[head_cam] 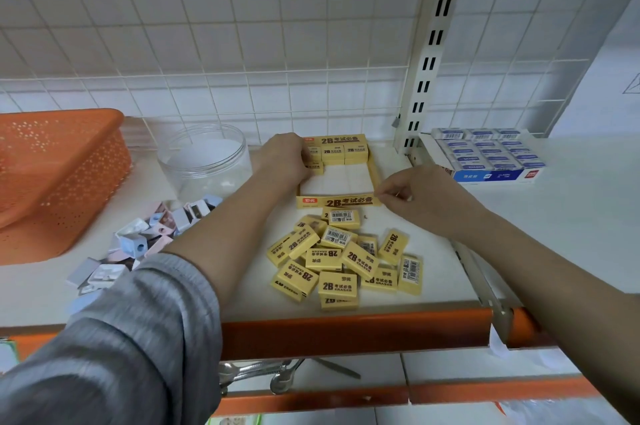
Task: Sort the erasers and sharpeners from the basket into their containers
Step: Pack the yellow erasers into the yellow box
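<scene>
Midway through sorting, a left hand (284, 156) set a yellow 2B eraser (314, 166) into the yellow display box (337, 201), fingers curled round it.

Loose erasers (337, 260) lay flat at mixed angles on the shelf (433, 268); light, stiff blocks, seemingly best pinched across short sides. Right hand (412, 194) pinched the box's front corner; sharpeners (138, 244) lay beside the clear jar (204, 161).

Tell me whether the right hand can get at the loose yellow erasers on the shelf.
Probably yes. The right hand pinches the front corner of the yellow box, and the pile of erasers lies uncovered just in front of it, with nothing between them. It would have to let go of the box first.
</scene>
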